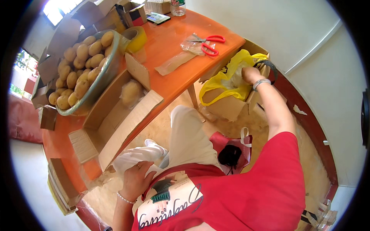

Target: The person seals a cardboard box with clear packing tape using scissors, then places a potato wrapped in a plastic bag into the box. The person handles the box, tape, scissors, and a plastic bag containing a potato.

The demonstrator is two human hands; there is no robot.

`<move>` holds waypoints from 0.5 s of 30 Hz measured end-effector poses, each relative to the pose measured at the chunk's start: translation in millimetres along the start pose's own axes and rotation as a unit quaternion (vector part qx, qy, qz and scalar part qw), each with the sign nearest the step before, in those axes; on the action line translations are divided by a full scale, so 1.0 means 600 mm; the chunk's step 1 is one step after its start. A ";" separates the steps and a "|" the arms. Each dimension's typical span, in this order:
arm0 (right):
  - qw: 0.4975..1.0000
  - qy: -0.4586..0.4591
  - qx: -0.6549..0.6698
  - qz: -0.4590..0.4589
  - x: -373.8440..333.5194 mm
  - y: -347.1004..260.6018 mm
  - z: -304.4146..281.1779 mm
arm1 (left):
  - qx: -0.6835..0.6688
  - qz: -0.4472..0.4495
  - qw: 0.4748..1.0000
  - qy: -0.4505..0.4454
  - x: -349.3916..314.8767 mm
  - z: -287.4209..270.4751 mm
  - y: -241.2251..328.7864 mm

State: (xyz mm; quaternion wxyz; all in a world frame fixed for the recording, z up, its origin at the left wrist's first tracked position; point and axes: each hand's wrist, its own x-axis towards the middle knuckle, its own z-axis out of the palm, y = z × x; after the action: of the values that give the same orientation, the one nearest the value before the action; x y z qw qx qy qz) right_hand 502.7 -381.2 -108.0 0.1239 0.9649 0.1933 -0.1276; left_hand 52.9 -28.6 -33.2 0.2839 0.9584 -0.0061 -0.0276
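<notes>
My right hand reaches into a yellow plastic bag with crumpled clear plastic inside. Its fingers are curled at that plastic, and what they pinch is hidden. The bag lines a cardboard box beside the table. Near my lap, my left hand lies with fingers loosely stretched, holding nothing. On the table's near edge, a long open cardboard box contains one potato in clear wrap. Behind it, a large basin is heaped with potatoes.
Red-handled scissors lie on the orange table by a brown strip. Yellow tape, a phone and a bottle are farther back. A pink bag with a black item is by my legs.
</notes>
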 end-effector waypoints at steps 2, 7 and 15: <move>0.998 0.018 0.057 -0.011 0.004 0.017 -0.011 | 0.004 -0.013 1.000 -0.007 -0.004 0.007 -0.010; 0.965 0.151 0.208 -0.050 -0.035 0.032 -0.058 | -0.021 0.014 0.999 -0.036 0.014 0.017 -0.004; 0.778 0.096 0.619 -0.046 -0.185 -0.049 -0.140 | -0.109 0.080 0.990 -0.031 0.057 0.034 0.021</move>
State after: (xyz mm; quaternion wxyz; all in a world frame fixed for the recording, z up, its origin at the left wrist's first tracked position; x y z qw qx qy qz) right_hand 408.2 -368.5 -2.3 -0.5252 0.8309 0.1280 -0.1319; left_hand 86.2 -51.2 -44.9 0.3876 0.9169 -0.0884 -0.0353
